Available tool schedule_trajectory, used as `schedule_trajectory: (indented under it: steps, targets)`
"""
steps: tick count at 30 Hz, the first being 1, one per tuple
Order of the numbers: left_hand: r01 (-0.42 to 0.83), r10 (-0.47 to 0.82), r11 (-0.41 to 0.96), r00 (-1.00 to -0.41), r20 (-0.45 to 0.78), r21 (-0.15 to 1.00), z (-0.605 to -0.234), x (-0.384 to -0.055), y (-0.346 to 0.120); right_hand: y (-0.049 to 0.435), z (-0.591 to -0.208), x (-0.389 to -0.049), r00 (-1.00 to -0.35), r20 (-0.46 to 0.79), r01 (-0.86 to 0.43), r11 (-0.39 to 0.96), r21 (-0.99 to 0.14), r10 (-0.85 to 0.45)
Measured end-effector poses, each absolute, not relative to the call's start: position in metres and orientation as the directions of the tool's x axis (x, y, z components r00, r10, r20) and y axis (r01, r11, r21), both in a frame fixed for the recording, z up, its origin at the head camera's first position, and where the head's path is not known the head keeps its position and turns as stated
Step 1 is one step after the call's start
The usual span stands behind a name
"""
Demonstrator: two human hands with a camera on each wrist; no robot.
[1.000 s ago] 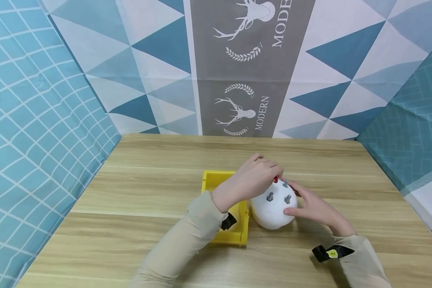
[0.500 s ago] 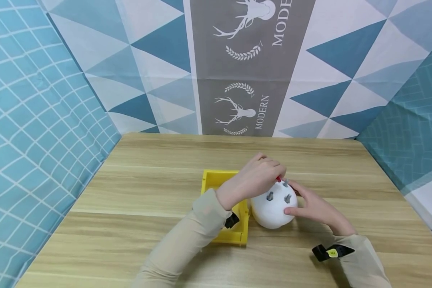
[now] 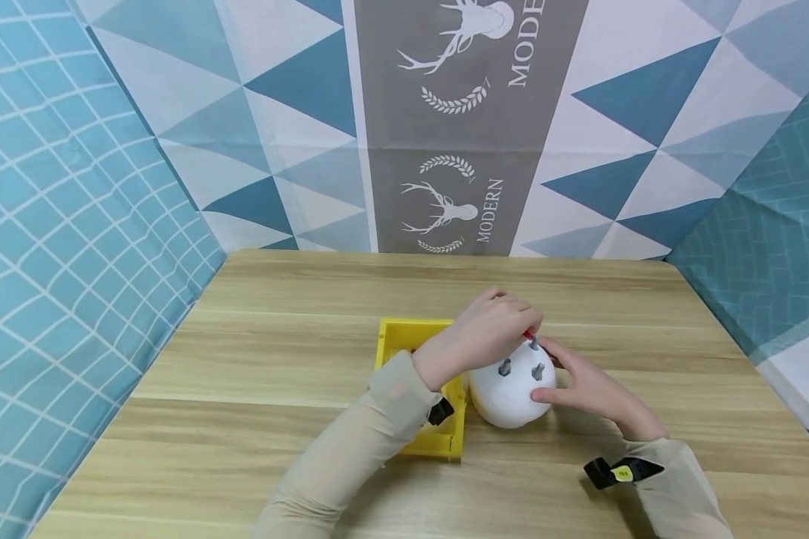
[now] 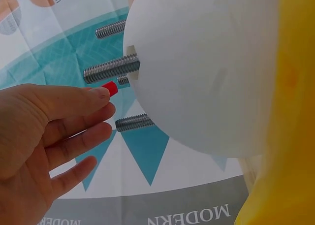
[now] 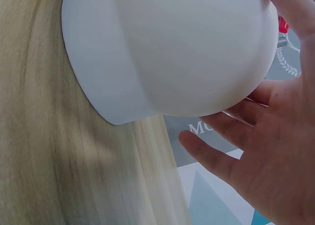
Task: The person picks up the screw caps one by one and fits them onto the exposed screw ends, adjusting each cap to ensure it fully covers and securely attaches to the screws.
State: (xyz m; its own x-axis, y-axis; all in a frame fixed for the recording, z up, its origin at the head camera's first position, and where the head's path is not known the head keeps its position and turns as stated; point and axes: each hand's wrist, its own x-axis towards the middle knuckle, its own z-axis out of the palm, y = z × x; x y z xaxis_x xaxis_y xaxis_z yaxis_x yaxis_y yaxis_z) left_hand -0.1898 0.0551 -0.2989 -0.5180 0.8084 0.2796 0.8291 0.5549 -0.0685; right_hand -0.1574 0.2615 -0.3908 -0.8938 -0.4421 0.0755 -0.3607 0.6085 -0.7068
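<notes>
A white dome-shaped body point(image 3: 508, 400) stands on the table right of the yellow tray, with several grey threaded bolts point(image 4: 112, 70) sticking out of its rounded face. My left hand point(image 3: 488, 329) pinches a small red piece point(image 4: 111, 88) between thumb and forefinger; its other fingers are loosely bent. In the left wrist view the red piece is close to the bolts, and its exact shape is mostly hidden by the fingertips. My right hand point(image 3: 589, 385) holds the dome from the right, thumb on the near side and fingers around the far side.
The yellow tray point(image 3: 457, 442) sits just left of the dome, partly under my left forearm; most of its inside is hidden. Around them lies the wooden tabletop point(image 3: 243, 359), with patterned cloth walls at the back and both sides.
My left hand has shifted slightly to the right with the red piece, nearer the far bolt. My right hand and the dome have stayed in place.
</notes>
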Motion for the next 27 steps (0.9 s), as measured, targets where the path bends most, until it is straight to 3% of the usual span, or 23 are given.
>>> schedule_trajectory:
  steps: [27]
  targets:
    - [0.824,0.803,0.562,-0.524,0.283,-0.069,-0.304,-0.191,0.066,0.262,-0.39,-0.157,-0.884,0.081,-0.386,0.619,-0.684,-0.461]
